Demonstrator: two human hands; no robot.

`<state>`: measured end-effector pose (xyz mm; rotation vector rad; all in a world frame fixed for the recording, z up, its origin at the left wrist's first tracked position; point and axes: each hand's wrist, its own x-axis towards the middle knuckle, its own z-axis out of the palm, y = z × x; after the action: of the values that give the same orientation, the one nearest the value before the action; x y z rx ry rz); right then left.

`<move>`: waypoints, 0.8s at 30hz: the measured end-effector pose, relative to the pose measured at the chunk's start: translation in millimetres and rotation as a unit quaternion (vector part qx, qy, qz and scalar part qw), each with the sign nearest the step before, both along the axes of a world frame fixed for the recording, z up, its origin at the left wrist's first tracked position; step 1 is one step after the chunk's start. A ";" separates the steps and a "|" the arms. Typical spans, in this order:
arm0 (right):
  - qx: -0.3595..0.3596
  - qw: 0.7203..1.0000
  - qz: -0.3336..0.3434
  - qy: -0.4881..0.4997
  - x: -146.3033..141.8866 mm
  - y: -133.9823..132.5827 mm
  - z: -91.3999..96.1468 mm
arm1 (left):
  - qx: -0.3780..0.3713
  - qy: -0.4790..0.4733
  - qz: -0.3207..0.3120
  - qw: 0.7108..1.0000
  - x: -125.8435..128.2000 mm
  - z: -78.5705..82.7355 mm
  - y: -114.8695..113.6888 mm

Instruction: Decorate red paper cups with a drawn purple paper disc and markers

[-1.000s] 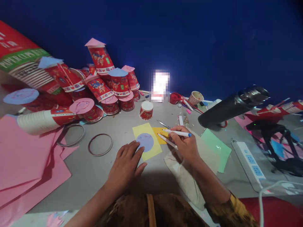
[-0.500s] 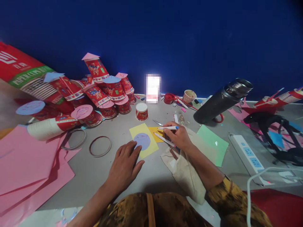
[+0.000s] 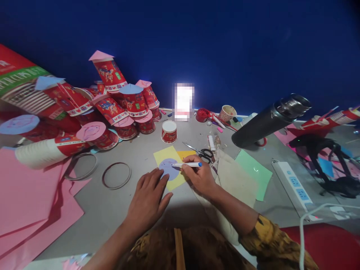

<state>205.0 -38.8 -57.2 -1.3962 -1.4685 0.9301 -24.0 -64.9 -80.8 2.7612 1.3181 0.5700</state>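
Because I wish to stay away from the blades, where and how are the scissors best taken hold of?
Probably by the black handle loops, from above and the right: the scissors lie with these loops toward the right and the blades pointing left and away from the person. The right hand, holding a white pen, is close on the near side.

"PER CUPS" on green band (image 3: 24,79), red package (image 3: 62,119), start cut off

A grey tabletop (image 3: 107,213) is supporting yellow paper (image 3: 165,153), two rings (image 3: 114,188), a red cup (image 3: 169,133), a dark flask (image 3: 260,125) and a white power strip (image 3: 294,191).
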 end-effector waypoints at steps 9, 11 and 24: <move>0.162 0.980 -0.039 -0.109 25.5 9.0 -4.3 | 0.044 -0.009 -0.012 0.999 -5.2 -10.5 3.3; 0.181 0.968 -0.027 -0.170 40.5 11.8 -6.5 | 0.053 -0.014 -0.014 0.998 -5.9 -12.2 4.5; 0.026 0.884 -0.040 -0.465 95.1 47.6 23.5 | 0.106 -0.045 -0.020 0.993 -7.6 -14.7 12.2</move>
<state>300.2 8.8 -33.7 -1.9694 -2.0607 0.1052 -31.5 -52.7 -95.5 2.8787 1.2476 0.8678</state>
